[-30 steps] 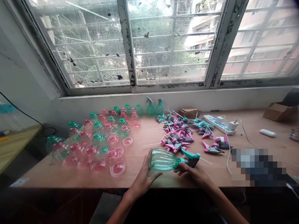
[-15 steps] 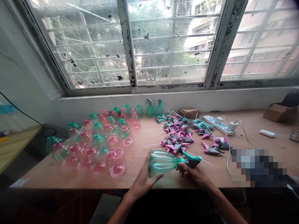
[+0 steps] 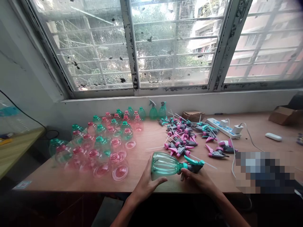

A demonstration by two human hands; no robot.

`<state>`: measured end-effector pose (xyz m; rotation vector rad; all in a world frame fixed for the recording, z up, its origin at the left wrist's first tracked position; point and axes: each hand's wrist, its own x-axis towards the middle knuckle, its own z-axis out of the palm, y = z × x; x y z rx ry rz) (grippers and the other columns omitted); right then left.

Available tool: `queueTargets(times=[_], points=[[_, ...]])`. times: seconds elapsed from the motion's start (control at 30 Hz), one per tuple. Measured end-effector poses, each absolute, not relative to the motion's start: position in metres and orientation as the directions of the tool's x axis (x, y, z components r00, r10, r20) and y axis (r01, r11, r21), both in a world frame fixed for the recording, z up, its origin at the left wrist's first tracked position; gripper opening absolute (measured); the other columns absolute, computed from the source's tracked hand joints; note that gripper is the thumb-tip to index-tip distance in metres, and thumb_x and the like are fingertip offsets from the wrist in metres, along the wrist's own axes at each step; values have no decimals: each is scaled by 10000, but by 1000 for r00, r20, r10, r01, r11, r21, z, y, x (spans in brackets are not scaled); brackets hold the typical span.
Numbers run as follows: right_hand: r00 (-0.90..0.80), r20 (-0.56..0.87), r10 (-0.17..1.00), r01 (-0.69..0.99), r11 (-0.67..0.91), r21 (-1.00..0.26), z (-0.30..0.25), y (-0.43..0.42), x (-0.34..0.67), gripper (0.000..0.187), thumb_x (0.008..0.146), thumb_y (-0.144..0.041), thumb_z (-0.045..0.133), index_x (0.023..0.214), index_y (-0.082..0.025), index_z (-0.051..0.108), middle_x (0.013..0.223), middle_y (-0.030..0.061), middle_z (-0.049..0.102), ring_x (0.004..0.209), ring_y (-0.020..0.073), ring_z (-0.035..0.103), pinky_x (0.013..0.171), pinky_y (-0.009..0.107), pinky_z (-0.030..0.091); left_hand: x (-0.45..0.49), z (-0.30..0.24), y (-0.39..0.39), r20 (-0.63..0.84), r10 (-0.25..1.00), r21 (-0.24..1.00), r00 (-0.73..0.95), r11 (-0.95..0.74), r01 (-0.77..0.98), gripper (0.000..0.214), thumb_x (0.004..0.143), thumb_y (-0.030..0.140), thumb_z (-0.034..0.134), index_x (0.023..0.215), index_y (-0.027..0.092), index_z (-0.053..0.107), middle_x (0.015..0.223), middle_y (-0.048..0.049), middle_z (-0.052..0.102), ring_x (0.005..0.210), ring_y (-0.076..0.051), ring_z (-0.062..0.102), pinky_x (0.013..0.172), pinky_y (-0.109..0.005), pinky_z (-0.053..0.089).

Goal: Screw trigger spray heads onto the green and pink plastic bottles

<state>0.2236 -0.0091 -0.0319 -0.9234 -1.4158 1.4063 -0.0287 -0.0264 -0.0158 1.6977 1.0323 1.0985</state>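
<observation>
Cupping the green bottle (image 3: 164, 164), thumb apart, the left hand (image 3: 147, 181) might let it slip. The right hand (image 3: 196, 176) clamps the spray head (image 3: 194, 162)

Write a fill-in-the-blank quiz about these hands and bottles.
Of green and pink, the spray bottle held by the left hand and right hand is ____.
Besides teal, triggers on the loose spray heads come in ____.
Bottles without spray heads cluster on the picture's ____ side.
Near the wall stand ____ green bottles fitted with spray heads.
Missing words: green; pink; left; two
</observation>
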Motion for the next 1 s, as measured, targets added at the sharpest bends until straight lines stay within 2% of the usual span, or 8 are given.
queueTargets(times=[0.13, 0.33, 0.47, 0.57, 0.67, 0.83, 0.93, 1.0], points=[[-289, 89, 953, -75, 70, -995, -32, -9, 223, 298, 830, -466, 725, 759, -178, 714, 647, 26, 728, 571, 150, 597, 568, 259, 463, -29, -14, -26, 262, 925, 926, 275, -322, 199, 731, 856, 334, 718, 1484, 265, 349, 1501, -91, 463, 1399, -303, 410, 1192, -462, 274], [-241, 78, 967, -64, 64, -996, -33, -9, 224, 314, 832, -485, 713, 817, -172, 733, 691, 48, 752, 567, 155, 604, 545, 264, 460, -27, -16, -28, 264, 922, 923, 282, -326, 202, 905, 861, 321, 710, 1552, 297, 126, 1580, -97, 343, 1459, -300, 306, 1216, -495, 197], [-250, 97, 963, -60, 85, -995, -27, -12, 223, 311, 813, -487, 730, 792, -177, 727, 699, 45, 750, 568, 157, 598, 555, 271, 471, -27, -7, -31, 228, 928, 944, 296, -286, 167, 825, 877, 361, 688, 1538, 260, 205, 1516, -109, 444, 1410, -310, 392, 1187, -479, 275], [-250, 102, 963, -51, 92, -994, -27, -12, 222, 313, 822, -487, 716, 762, -180, 724, 699, 48, 751, 578, 165, 599, 570, 280, 479, -27, -6, -30, 237, 929, 941, 284, -293, 172, 787, 883, 352, 681, 1528, 259, 240, 1519, -101, 442, 1425, -312, 370, 1194, -471, 259], [-227, 102, 968, -38, 96, -995, -32, -10, 223, 327, 833, -496, 700, 753, -180, 727, 686, 52, 754, 577, 174, 599, 573, 289, 475, -29, -15, -27, 257, 926, 933, 277, -312, 178, 823, 867, 324, 701, 1532, 276, 218, 1555, -98, 388, 1447, -307, 334, 1209, -466, 220], [-224, 111, 968, -35, 105, -994, -33, -9, 224, 316, 833, -494, 702, 772, -184, 725, 707, 50, 759, 582, 177, 599, 583, 292, 470, -31, -19, -26, 249, 930, 945, 272, -294, 141, 977, 796, 345, 773, 1550, 301, 153, 1559, -103, 381, 1441, -337, 339, 1193, -495, 250], [-206, 121, 971, -23, 119, -993, -27, -12, 221, 297, 820, -490, 714, 793, -194, 717, 758, 42, 756, 683, 207, 640, 659, 310, 487, -31, -11, -28, 234, 933, 955, 273, -273, 113, 891, 828, 380, 736, 1541, 285, 211, 1534, -105, 423, 1422, -348, 369, 1178, -499, 288], [-131, 94, 987, -3, 95, -995, -24, -15, 218, 295, 798, -496, 733, 810, -204, 702, 779, 38, 755, 762, 240, 663, 721, 330, 486, -30, -7, -29, 226, 933, 962, 279, -258, 83, 813, 864, 377, 696, 1532, 283, 242, 1521, -100, 443, 1411, -340, 391, 1172, -493, 308]])
